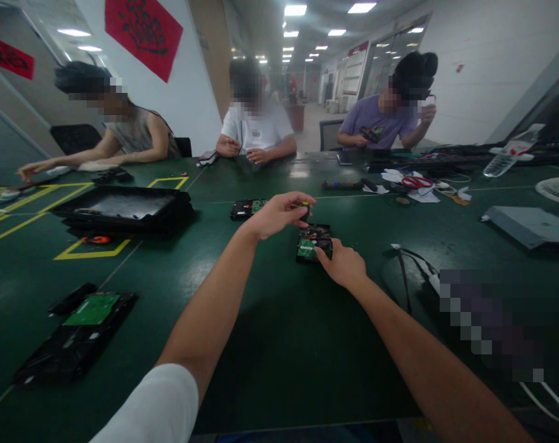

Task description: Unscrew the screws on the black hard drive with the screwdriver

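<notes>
My left hand [282,214] is closed on a small dark tool [305,211] with a yellow top, held upright above the far edge of a black device. That black device [313,232] has a green circuit board [306,248] and lies on the green table. My right hand [343,261] grips its near right side, thumb at the lower edge and fingers partly hidden. Just beyond my left wrist lies another black device [241,210] with a green board, partly covered by that hand.
At the left are a black tray [117,206] and a larger black device [58,351] with a green board. A grey box [529,224], cables [404,277] and a bottle [510,154] are on the right. Three people sit across the table [261,344].
</notes>
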{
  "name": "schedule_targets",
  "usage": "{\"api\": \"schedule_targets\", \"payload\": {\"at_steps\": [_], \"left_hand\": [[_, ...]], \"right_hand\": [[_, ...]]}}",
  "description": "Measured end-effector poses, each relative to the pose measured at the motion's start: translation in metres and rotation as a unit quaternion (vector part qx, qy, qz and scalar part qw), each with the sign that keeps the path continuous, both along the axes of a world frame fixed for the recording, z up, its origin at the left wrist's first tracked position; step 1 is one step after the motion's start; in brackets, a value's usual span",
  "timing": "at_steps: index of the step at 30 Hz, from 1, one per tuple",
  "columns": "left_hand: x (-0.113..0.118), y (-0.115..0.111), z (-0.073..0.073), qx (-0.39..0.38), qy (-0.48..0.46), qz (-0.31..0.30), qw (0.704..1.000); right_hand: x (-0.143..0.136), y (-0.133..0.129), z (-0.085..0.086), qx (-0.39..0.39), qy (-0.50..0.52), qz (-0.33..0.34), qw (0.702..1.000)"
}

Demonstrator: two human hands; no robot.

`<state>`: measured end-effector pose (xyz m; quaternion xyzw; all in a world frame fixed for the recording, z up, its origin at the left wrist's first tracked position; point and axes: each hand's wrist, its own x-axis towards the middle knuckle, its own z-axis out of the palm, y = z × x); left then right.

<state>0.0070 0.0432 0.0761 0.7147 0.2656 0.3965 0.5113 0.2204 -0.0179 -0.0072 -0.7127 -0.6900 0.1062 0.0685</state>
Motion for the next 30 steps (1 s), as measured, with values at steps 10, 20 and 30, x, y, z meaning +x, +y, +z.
{"api": "schedule_targets", "payload": {"at_steps": [10, 20, 30], "left_hand": [[0.004, -0.004, 0.005, -0.100, -0.019, 0.040, 0.994], [0.013, -0.007, 0.008, -0.186, -0.022, 0.051, 0.981], [0.014, -0.009, 0.009, -0.172, -0.011, 0.084, 0.981]], "right_hand": [[0.002, 0.001, 0.000, -0.006, 0.009, 0.004, 1.000], [0.003, 0.002, -0.004, 0.007, 0.008, -0.001, 1.000], [0.002, 0.002, -0.003, 0.007, 0.012, 0.001, 1.000]]}}
